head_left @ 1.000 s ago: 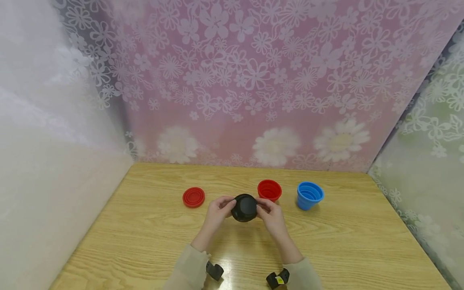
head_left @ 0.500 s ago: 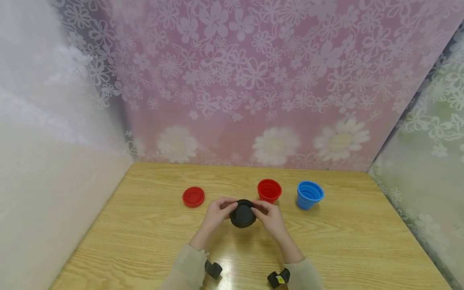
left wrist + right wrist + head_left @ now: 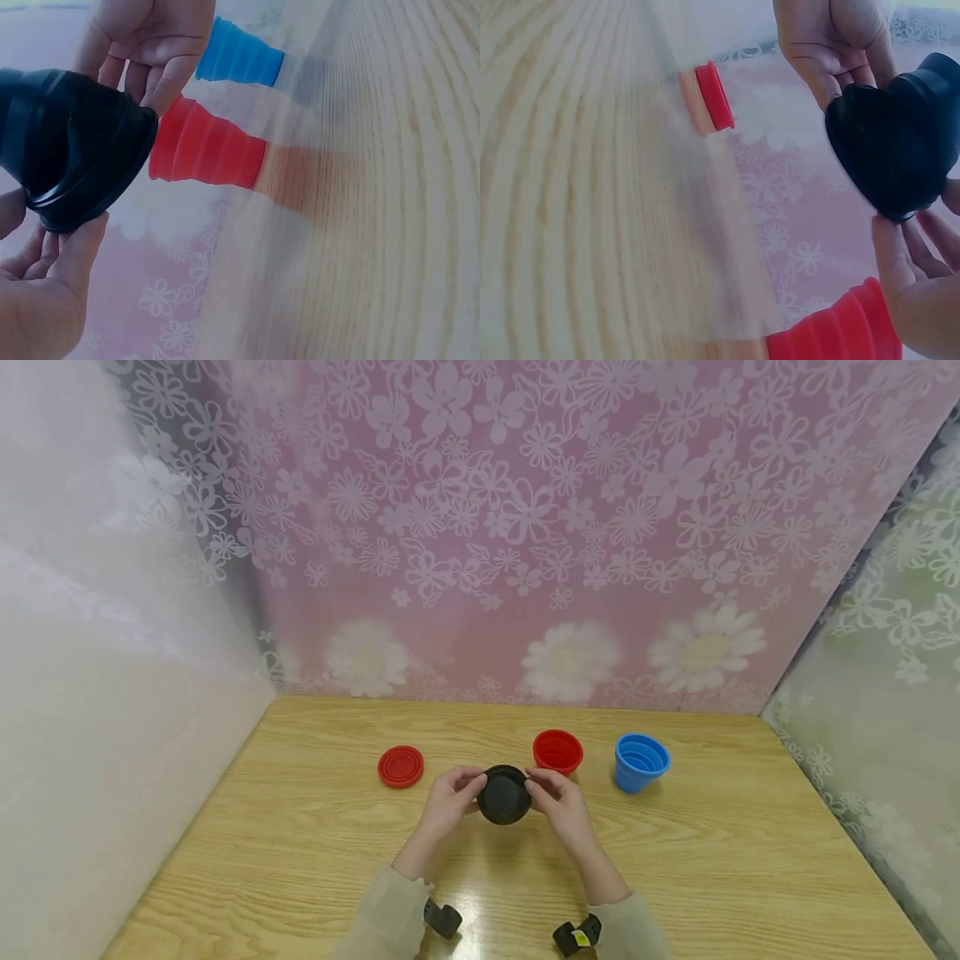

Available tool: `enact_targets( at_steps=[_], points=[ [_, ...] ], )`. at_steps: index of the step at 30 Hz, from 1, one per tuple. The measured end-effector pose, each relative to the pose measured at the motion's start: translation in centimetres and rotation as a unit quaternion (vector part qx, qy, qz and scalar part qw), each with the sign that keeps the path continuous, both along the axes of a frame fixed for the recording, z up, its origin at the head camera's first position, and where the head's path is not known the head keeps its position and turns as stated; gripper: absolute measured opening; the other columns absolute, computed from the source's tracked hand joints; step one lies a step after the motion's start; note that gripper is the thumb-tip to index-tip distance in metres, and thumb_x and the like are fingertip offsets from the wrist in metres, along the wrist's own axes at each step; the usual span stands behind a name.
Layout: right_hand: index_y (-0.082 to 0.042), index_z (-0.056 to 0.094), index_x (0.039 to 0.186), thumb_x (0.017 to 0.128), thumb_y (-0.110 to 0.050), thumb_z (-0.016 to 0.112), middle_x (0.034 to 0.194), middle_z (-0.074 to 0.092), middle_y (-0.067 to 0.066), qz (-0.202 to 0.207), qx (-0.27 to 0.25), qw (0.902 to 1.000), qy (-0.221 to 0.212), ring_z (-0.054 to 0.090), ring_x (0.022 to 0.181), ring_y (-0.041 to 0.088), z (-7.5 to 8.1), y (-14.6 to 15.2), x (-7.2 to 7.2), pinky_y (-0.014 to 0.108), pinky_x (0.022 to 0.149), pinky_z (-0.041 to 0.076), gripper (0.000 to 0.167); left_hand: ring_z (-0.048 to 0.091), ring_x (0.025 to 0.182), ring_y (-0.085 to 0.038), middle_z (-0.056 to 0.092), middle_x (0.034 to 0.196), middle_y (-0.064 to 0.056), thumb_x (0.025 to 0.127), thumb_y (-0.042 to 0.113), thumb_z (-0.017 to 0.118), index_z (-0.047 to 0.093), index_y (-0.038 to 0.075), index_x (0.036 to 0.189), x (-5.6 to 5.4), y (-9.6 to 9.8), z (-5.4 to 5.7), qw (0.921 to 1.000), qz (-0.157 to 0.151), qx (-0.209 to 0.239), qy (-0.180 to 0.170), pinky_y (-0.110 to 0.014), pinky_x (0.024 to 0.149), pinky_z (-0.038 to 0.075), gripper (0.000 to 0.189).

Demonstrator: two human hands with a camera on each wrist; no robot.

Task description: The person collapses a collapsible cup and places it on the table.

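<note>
One black cup (image 3: 503, 797) is up off the counter (image 3: 337, 860).
The left hand (image 3: 447, 802) pinches one side and the right hand (image 3: 562, 806) pinches the other, fingers and thumbs closed on its edge. A red cup (image 3: 557, 748) stands behind to the right, a blue cup (image 3: 641, 763) further right, and a red disc (image 3: 401, 767) lies to the left.

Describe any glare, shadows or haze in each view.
Head: bright glare on the table, low in the frame; left wrist: soft shadows beside the red cup and blue cup; right wrist: pale haze, the black cup too dark for much detail.
</note>
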State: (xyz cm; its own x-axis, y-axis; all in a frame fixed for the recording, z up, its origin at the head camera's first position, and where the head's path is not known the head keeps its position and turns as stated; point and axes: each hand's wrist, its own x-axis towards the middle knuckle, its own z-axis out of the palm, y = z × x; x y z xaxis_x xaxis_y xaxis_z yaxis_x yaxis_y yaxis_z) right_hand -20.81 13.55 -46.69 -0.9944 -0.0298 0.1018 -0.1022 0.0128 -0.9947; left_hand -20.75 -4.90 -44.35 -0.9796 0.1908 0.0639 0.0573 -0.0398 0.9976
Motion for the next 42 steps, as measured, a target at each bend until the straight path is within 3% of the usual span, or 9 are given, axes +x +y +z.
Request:
enact_targets(
  at_steps=[4,8,11,14,26,36,42],
  points=[
    [0.011,0.050,0.116,0.088,-0.006,0.053,0.098,0.058,0.014,0.007,-0.057,0.9983,-0.006,0.060,0.079,0.015,-0.1,-0.2,0.0,0.036,0.071,0.050,0.033,0.054,0.075,-0.010,0.055,0.080,-0.003,0.091,0.006,0.048,0.050,-0.012,0.103,-0.6,0.1,-0.8,0.9982,0.019,0.050,-0.027,-0.038,0.067,0.051,0.022],
    [0.010,0.046,0.119,0.089,-0.003,0.051,0.093,0.059,0.009,0.019,-0.102,0.9944,-0.020,0.061,0.079,0.016,-0.3,-0.5,0.2,0.033,0.072,0.050,0.034,0.055,0.077,-0.010,0.052,0.083,-0.004,0.092,0.006,0.046,0.046,-0.006,0.101,-1.2,0.2,-1.8,0.9881,0.018,0.140,-0.060,-0.029,0.065,0.051,0.016],
    [0.011,0.042,0.121,0.089,-0.001,0.049,0.091,0.059,0.006,0.024,-0.124,0.9917,-0.025,0.061,0.079,0.015,-0.3,-0.8,0.4,0.031,0.072,0.050,0.035,0.055,0.078,-0.010,0.049,0.084,-0.005,0.092,0.007,0.046,0.041,-0.002,0.098,-1.3,0.4,-2.1,0.9802,0.010,0.186,-0.066,-0.024,0.063,0.050,0.012],
    [0.011,0.040,0.123,0.089,0.000,0.048,0.091,0.058,0.005,0.025,-0.138,0.9897,-0.028,0.060,0.079,0.014,-0.2,-1.0,0.4,0.030,0.072,0.050,0.036,0.055,0.077,-0.010,0.049,0.085,-0.004,0.092,0.009,0.046,0.039,0.000,0.097,-1.2,0.5,-2.3,0.9773,0.003,0.202,-0.063,-0.023,0.063,0.050,0.012],
    [0.009,0.044,0.120,0.090,0.001,0.044,0.089,0.055,0.006,0.005,-0.149,0.9868,-0.063,0.057,0.077,0.015,0.3,-0.7,-0.1,0.028,0.067,0.051,0.031,0.058,0.078,-0.011,0.057,0.089,-0.002,0.092,0.005,0.045,0.041,-0.005,0.120,-1.0,0.2,-1.8,0.9826,-0.028,0.178,-0.047,-0.030,0.066,0.051,0.030],
    [0.013,0.047,0.116,0.089,0.000,0.043,0.107,0.055,0.009,0.031,-0.108,0.9929,-0.038,0.054,0.090,0.017,0.6,0.0,-0.3,0.030,0.073,0.048,0.030,0.060,0.061,-0.009,0.060,0.071,0.000,0.090,0.005,0.048,0.043,0.001,0.092,0.0,0.0,-0.1,0.9900,-0.047,0.110,-0.075,-0.029,0.057,0.051,0.007],
    [0.013,0.048,0.116,0.090,-0.003,0.044,0.108,0.054,0.011,0.041,-0.094,0.9943,-0.030,0.055,0.093,0.017,0.7,0.1,-0.3,0.028,0.076,0.047,0.030,0.061,0.067,-0.010,0.062,0.082,-0.004,0.091,0.007,0.048,0.045,-0.009,0.108,0.2,0.0,-0.3,0.9922,-0.082,0.075,-0.057,-0.031,0.062,0.052,0.024]
  ],
)
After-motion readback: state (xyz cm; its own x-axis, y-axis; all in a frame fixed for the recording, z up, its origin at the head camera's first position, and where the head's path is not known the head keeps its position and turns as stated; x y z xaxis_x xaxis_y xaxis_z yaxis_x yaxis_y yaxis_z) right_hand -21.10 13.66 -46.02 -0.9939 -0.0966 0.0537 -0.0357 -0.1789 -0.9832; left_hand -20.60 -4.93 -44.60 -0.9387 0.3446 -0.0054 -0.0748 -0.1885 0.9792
